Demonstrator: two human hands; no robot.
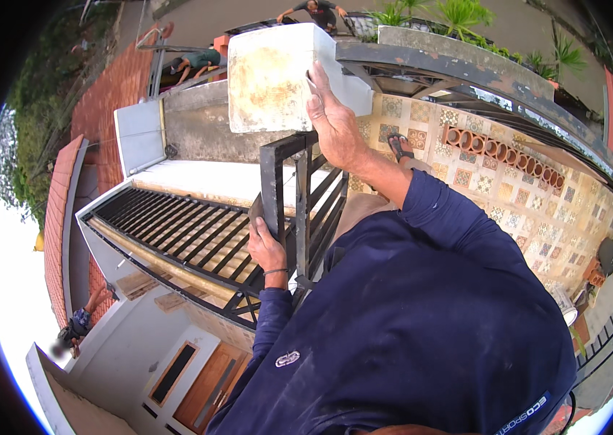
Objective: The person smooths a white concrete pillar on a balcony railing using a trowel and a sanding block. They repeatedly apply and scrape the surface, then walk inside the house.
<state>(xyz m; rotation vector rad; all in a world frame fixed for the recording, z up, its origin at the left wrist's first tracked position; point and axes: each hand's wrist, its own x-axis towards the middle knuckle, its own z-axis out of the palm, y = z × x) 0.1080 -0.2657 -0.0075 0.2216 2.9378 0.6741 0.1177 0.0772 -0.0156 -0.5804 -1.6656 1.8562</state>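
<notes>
White, box-shaped pillar top with a yellow-stained face [269,80] stands just beyond the upper corner of the black square-tube metal frame [272,177]. The person's right hand [339,130] lies against the pillar top's right side — fingers extended, not wrapped round it — so a shift of weight could slide it off the edge. The left hand [267,252] is at the frame's upright, by a small, flat, brown-grey piece [255,209]; whether it grips either, I cannot tell. Should the frame flex, those fingers could get pinched.
</notes>
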